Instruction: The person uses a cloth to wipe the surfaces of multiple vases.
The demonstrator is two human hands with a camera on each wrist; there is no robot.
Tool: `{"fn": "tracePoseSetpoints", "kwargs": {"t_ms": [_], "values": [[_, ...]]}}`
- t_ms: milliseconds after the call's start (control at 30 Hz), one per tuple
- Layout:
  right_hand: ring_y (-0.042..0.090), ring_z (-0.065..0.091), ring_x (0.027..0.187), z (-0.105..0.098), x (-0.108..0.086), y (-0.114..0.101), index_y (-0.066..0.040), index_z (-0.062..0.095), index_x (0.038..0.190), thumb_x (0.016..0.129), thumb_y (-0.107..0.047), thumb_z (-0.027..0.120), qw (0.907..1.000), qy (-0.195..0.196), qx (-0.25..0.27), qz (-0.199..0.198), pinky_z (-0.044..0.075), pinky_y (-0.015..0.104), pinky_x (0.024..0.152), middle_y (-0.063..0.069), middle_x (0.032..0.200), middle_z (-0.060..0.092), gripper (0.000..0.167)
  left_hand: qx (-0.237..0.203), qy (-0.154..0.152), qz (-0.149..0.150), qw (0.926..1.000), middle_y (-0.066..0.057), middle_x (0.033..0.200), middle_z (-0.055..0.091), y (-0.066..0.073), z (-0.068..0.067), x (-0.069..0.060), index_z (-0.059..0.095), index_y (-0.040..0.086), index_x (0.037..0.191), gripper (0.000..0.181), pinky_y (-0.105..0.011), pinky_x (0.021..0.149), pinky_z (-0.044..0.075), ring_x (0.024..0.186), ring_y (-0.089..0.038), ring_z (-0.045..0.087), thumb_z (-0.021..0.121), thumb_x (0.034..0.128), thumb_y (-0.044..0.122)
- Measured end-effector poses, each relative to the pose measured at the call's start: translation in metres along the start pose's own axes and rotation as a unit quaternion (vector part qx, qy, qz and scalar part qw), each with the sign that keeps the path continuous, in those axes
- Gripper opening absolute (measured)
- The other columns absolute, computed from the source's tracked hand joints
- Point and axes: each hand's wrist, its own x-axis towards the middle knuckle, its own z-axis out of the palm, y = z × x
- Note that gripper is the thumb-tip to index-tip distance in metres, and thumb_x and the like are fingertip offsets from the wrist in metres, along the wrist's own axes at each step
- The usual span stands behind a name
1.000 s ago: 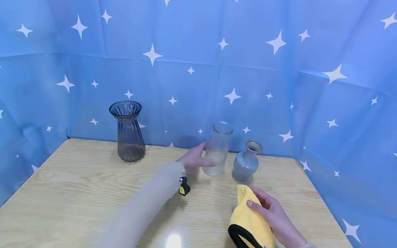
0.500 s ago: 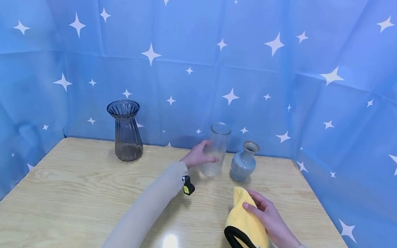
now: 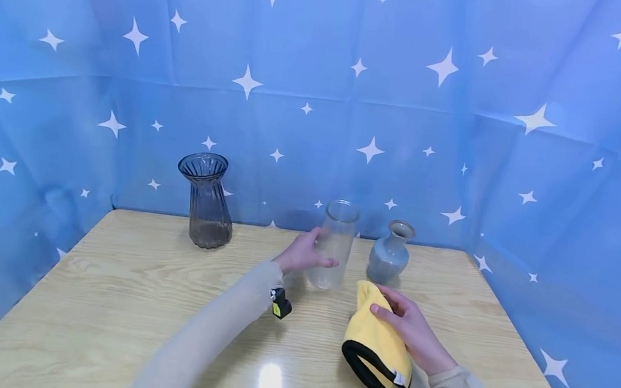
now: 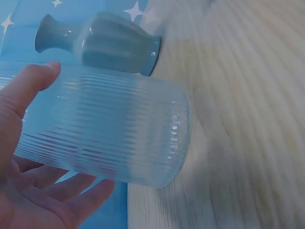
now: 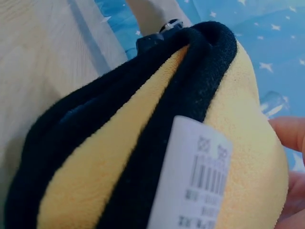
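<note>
A clear ribbed glass vase [image 3: 340, 238] leans a little in my left hand [image 3: 303, 255]. Thumb and fingers curl round its side, and the left wrist view shows the vase [image 4: 114, 124] between them, its base close to the tabletop; whether it touches, I cannot tell. My right hand [image 3: 414, 333] holds a folded yellow cloth [image 3: 373, 336] with black edging, thumb on top. Up close in the right wrist view, a white printed label [image 5: 195, 176] hangs on the cloth [image 5: 250, 148], and only some fingertips show at the right edge.
A small grey-blue vase [image 3: 389, 259] stands just right of the glass vase. Farther left, near the back edge, is a dark fluted glass vase [image 3: 209, 211]. A blue star-patterned curtain [image 3: 310, 49] walls in the wooden table [image 3: 119, 301] at the back and sides.
My left hand has closed more round the glass vase and brought it slightly nearer to me, now tilted. The right hand and cloth have shifted a little left. The head view has swayed slightly.
</note>
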Motion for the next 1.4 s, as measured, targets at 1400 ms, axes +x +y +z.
{"fn": "tracePoseSetpoints", "kwargs": {"t_ms": [1400], "values": [[0.022, 0.060, 0.085, 0.071, 0.054, -0.055, 0.000, 0.049, 0.139, 0.093, -0.008, 0.063, 0.9160, 0.116, -0.280, -0.264, 0.052, 0.033, 0.068, 0.019, 0.119, 0.060, 0.049, 0.031, -0.111, 0.028, 0.9930, -0.011, 0.132, 0.052, -0.002, -0.053, -0.057, 0.041, 0.006, 0.137, 0.080, -0.041, 0.101, 0.042, 0.122, -0.028, 0.049, 0.086, 0.0715, 0.016]]}}
